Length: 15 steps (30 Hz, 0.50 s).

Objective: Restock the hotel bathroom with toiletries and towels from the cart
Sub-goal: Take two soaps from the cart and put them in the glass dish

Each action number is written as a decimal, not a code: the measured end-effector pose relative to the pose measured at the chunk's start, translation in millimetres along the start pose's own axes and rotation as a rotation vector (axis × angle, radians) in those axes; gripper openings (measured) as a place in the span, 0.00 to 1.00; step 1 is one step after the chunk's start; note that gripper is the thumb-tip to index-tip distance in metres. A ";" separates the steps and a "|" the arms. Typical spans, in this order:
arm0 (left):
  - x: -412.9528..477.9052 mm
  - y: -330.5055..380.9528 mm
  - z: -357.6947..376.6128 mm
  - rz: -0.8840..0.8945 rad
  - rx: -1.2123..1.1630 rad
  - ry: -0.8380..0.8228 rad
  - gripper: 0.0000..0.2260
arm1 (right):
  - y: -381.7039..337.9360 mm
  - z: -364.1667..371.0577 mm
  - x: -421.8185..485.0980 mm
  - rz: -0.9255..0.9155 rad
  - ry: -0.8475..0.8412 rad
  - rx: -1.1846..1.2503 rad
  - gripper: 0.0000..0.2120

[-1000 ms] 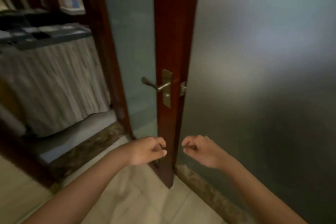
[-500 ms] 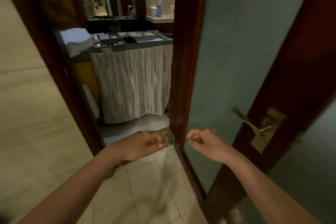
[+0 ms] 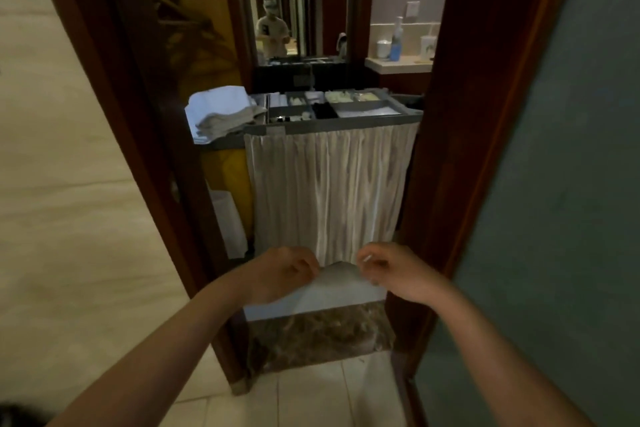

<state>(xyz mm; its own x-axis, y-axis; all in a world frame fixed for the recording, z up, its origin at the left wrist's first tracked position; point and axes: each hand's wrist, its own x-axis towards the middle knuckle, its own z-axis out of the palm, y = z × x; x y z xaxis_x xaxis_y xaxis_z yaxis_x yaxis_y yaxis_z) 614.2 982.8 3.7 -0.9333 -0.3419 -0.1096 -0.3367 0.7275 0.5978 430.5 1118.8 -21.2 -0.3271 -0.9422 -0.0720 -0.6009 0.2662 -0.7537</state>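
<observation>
**Doorway lined up, cart ahead, nothing picked up yet**

A second ago the door's edge and handle filled the view. Now the frosted door (image 3: 561,184) lies off to the right and the open doorway sits in the middle, with the cart (image 3: 332,129) squarely beyond the marble threshold (image 3: 318,340).

Folded towels (image 3: 221,111) are stacked on the cart's far left end. The toiletries tray (image 3: 346,104) spans its top, above a pleated skirt (image 3: 329,191).

Both hands hover near the camera as before, well short of the cart. The left hand (image 3: 284,274) has a loosely curled grip around nothing. The right hand (image 3: 398,270) is also curled, with a pale speck at its fingertips (image 3: 367,257); I cannot tell whether it is pinching something.

This looks like the approach for a fresh load. The supplies remain on the cart, so the next move is probably a step forward and a reach up to the towels or tray.
</observation>
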 end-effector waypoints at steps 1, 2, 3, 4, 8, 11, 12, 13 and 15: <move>11.1 -2.2 -8.0 0.011 -0.006 -0.011 0.08 | 1.3 -7.0 15.3 -0.006 -0.012 -0.001 0.07; 21.2 -5.5 -16.3 0.017 -0.002 -0.006 0.08 | 3.1 -14.0 29.9 -0.013 -0.024 -0.018 0.06; 31.8 -9.0 -23.8 0.025 -0.001 0.011 0.09 | 5.2 -20.8 43.6 -0.021 -0.035 -0.036 0.06; 42.3 -12.7 -30.1 0.026 -0.008 0.028 0.08 | 7.0 -27.4 56.5 -0.027 -0.040 -0.042 0.06; 86.9 -30.7 -48.3 0.008 -0.037 0.059 0.06 | 17.7 -48.8 104.5 -0.050 -0.039 -0.029 0.06; 121.8 -48.0 -60.4 0.003 -0.050 0.058 0.08 | 28.7 -59.8 140.9 -0.054 -0.049 -0.047 0.05; 134.3 -53.8 -64.3 0.007 -0.059 0.065 0.09 | 31.4 -63.2 154.5 -0.055 -0.049 -0.054 0.06; 147.2 -60.2 -68.5 0.009 -0.072 0.073 0.09 | 34.0 -66.6 168.6 -0.055 -0.046 -0.062 0.06; 173.8 -72.9 -79.9 0.009 -0.088 0.086 0.10 | 37.3 -73.2 198.7 -0.054 -0.032 -0.079 0.06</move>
<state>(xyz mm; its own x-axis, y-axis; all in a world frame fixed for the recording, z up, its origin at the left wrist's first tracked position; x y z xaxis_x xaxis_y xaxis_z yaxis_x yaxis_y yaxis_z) 486.5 822.8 4.5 -0.9209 -0.3880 -0.0373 -0.3123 0.6772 0.6663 289.8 956.3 -15.9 -0.2699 -0.9613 -0.0546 -0.6732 0.2290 -0.7032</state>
